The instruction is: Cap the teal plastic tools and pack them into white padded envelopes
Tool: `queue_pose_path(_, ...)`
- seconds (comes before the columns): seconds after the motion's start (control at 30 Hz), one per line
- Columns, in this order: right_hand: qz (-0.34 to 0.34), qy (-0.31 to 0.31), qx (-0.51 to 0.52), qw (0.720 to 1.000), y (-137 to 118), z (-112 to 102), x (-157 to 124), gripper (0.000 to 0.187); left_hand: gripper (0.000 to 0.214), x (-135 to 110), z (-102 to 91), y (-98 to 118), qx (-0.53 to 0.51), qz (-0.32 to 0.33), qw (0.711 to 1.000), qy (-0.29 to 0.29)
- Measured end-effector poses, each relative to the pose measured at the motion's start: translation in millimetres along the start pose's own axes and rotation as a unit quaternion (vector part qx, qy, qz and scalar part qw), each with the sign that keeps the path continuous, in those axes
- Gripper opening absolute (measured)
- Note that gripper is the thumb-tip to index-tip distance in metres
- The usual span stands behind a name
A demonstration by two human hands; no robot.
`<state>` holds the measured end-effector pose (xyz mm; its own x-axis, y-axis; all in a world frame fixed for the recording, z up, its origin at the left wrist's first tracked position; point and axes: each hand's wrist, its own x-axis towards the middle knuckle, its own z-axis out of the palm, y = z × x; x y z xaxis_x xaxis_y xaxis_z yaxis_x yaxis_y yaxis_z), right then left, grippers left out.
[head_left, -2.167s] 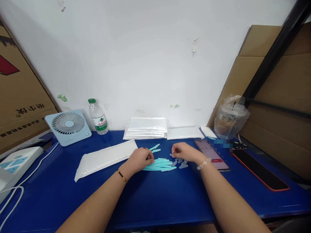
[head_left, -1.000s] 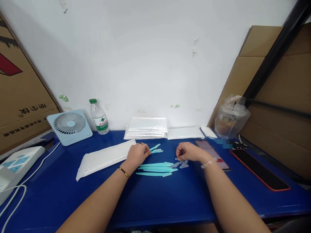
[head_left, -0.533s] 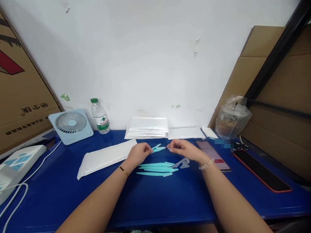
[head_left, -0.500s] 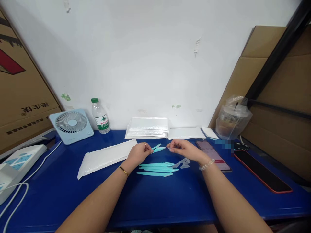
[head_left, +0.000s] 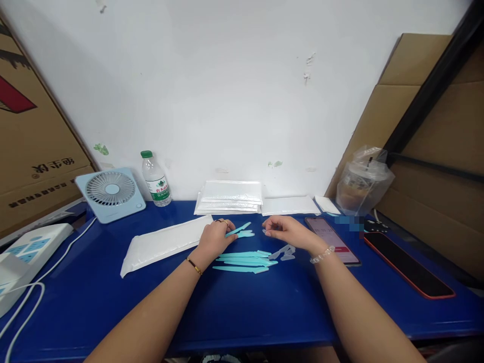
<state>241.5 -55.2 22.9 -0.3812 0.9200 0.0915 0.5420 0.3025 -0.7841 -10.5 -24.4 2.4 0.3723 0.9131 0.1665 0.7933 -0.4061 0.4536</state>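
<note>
Turquoise eyebrow razors [head_left: 245,233] are pinched in my left hand [head_left: 215,239], their ends fanning out toward the right. Across a small gap, my right hand [head_left: 286,233] has its thumb and fingers closed on a small clear plastic cap [head_left: 264,231], mostly covered by the fingertips. Below the hands, several more turquoise razors [head_left: 242,261] lie side by side on the blue table [head_left: 242,312]. Loose clear caps [head_left: 286,252] sit at the right end of that row.
A white padded envelope [head_left: 162,244] lies left of my left hand, and stacked envelopes [head_left: 230,194] rest against the wall. Around these are a fan [head_left: 111,194], water bottle [head_left: 157,181], power strip [head_left: 36,252], two phones [head_left: 335,242] and a bagged drink cup [head_left: 357,186].
The razors in my left hand have spread, with one now slanting up across the fingers. Their ends have shifted slightly left, away from my right hand, which is nearly still.
</note>
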Motion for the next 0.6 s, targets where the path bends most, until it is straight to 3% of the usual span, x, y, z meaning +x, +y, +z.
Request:
queue_pose_path(0.07,0.017,0.008,-0.005,1.000,3.8,-2.7,0.6,0.024,0.020,-3.1,-2.4,4.8,0.001,0.046,0.999,-0.005)
queue_pose_path(0.17,0.024,0.018,0.004,1.000,7.7,-4.3,1.6,0.023,0.020,-9.1,-2.4,12.6,-0.037,0.130,0.986,-0.102)
queue_pose_path(0.23,0.029,0.015,0.006,0.999,8.7,-3.7,2.1,0.023,0.019,-12.6,0.4,16.5,-0.045,0.151,0.975,-0.158)
queue_pose_path(0.4,0.039,-0.013,0.030,0.999,7.0,-3.0,1.5,0.024,0.015,-14.8,7.3,18.5,-0.061,0.103,0.975,-0.188)
queue_pose_path(0.6,0.028,-0.070,0.037,0.996,4.4,-4.5,-0.1,0.025,0.020,-8.5,2.1,12.7,-0.103,0.053,0.984,-0.132)
